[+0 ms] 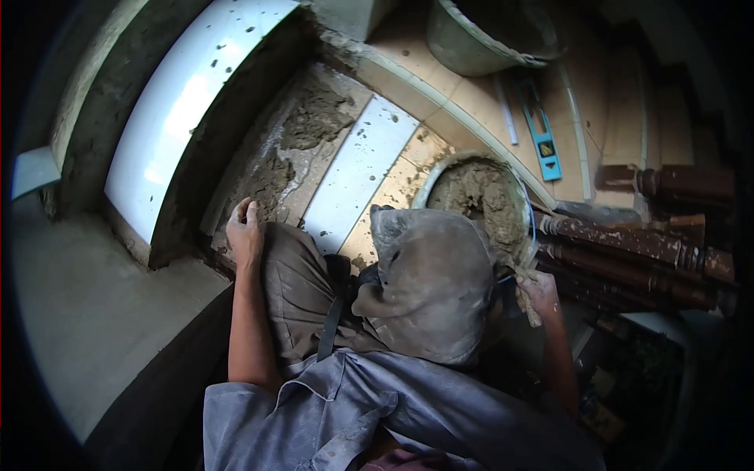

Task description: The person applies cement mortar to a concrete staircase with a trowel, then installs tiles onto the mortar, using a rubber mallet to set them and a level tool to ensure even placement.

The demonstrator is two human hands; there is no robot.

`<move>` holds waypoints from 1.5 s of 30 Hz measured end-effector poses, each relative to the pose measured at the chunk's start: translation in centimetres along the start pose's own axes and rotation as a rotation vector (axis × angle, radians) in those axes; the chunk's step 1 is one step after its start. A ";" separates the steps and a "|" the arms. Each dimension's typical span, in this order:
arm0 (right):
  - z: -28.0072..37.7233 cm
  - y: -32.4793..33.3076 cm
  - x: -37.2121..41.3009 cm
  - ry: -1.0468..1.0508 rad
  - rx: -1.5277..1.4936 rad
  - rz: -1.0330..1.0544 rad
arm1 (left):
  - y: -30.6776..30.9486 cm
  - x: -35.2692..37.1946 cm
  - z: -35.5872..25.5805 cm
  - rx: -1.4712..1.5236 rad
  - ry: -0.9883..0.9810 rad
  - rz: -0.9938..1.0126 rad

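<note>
My right hand (pixel 540 293) is wrapped round the mortar-caked handle of a trowel (pixel 531 311), low at the right rim of a bucket (pixel 432 182). Grey-brown wet mortar (pixel 491 196) fills this bucket; the trowel's blade is not clearly visible. On the other side, my left hand (pixel 245 231) is beside my knee with its fingers loosely curled and apart, holding nothing. Just beyond it, mortar (pixel 275 179) lies in rough heaps on the bare step surface. A white tile strip (pixel 357 169) spattered with mortar runs alongside.
A second, larger bucket (pixel 471 47) stands at the top. To its lower right, a blue spirit level (pixel 540 133) lies on the tan tiled steps. Dark wooden balusters (pixel 628 242) are piled at the right. A raised white-tiled ledge (pixel 177 102) borders the left.
</note>
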State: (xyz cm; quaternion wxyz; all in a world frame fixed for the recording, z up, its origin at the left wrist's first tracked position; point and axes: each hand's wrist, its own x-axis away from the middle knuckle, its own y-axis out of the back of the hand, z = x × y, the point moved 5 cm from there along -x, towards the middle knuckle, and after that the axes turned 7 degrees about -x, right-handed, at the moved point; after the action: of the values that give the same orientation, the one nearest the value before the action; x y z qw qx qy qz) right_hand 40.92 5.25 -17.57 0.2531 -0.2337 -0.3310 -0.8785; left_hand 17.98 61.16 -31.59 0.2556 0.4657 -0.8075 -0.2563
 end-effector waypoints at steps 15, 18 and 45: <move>22.4 -20.2 -18.9 0.628 0.701 0.560 | 7.4 0.1 10.4 0.117 0.241 -0.242; 24.7 -30.9 -20.7 0.823 0.756 0.771 | 9.4 0.9 11.0 0.038 0.206 -0.344; 16.9 -44.0 -20.6 0.489 0.725 0.683 | 10.6 2.6 14.5 0.285 0.307 -0.203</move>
State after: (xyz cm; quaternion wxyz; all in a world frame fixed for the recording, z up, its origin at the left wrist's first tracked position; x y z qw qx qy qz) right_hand 34.38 51.80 -38.49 0.6571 -0.0150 -0.4492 -0.6052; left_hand 0.79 65.98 -34.98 0.2800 0.6095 -0.7362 -0.0903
